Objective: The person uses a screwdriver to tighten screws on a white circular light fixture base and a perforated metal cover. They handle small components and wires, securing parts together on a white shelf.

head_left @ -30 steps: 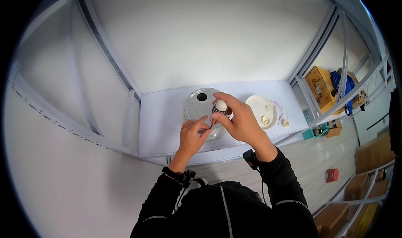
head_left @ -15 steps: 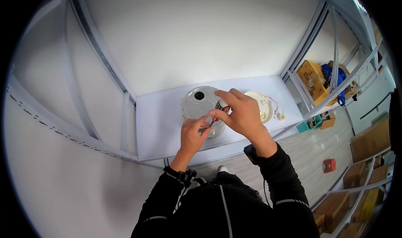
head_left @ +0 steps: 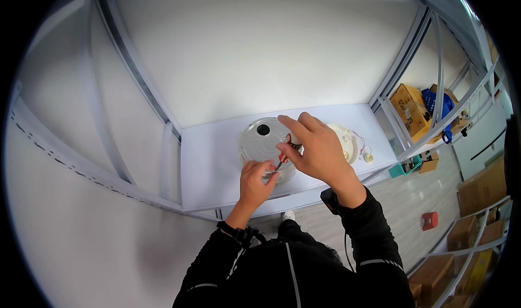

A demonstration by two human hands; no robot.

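My right hand is closed on a screwdriver with a red and black handle, its dark shaft slanting down to the left. Near the tip, the fingers of my left hand are pinched together around a small piece too hidden to name. Beneath both hands sits a round silvery housing, with a dark round spot on its top. Partly behind my right hand lies a cream round cover. Thin red wires link it to a small cream round part.
All this rests on a white shelf backed by a pale wall and framed by grey metal posts. Off to the right are a cardboard box, a blue bag, a teal basket and a red stool on the floor.
The view has shifted slightly, so the whole scene sits a little lower and farther right. The screwdriver's red handle shows more now. Both hands keep nearly the same hold.
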